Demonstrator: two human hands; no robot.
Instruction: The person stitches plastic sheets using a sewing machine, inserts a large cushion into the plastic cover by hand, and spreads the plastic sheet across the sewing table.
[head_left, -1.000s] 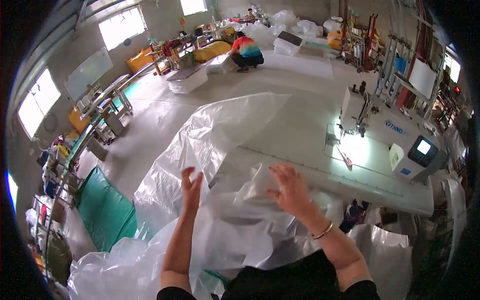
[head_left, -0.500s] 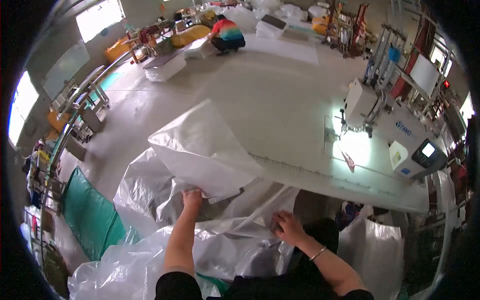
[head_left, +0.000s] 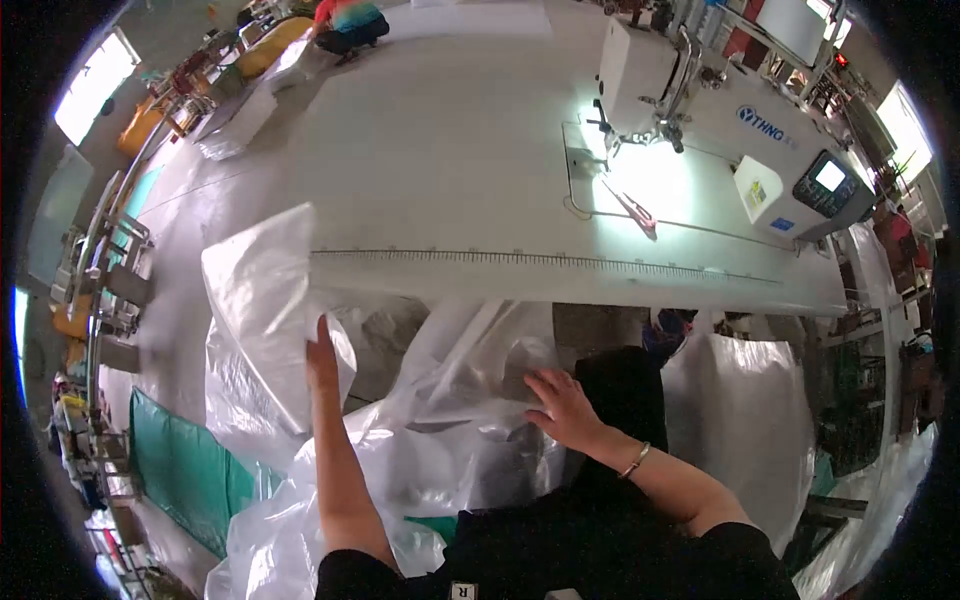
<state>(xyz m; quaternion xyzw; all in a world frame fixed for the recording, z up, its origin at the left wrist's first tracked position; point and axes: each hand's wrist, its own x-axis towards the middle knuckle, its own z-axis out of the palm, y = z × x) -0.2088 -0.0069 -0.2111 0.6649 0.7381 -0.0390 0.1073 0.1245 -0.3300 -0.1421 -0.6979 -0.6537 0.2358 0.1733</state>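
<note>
A large whitish plastic sheet [head_left: 260,270] hangs over the front left of the white sewing table, its upper flap standing up to a point. My left hand [head_left: 322,355] is against this flap, seen edge-on with the fingers stretched upward; part of the hand is hidden. My right hand [head_left: 565,405] rests on the translucent plastic [head_left: 470,400] in front of me, fingers apart. More crumpled clear plastic [head_left: 270,540] lies across my lap and to the left. A ruler strip [head_left: 520,256] runs along the table's front edge.
A lit industrial sewing machine [head_left: 740,120] stands on the white table [head_left: 440,150] at right. A small pink-handled tool [head_left: 638,212] lies under its lamp. A green sheet [head_left: 185,465] is at lower left. Another person [head_left: 348,25] crouches at the far side.
My left hand has moved left and up, swinging the sheet's flap left off the ruler strip. My right hand has stayed on the plastic. The camera view has tilted down and turned right.
</note>
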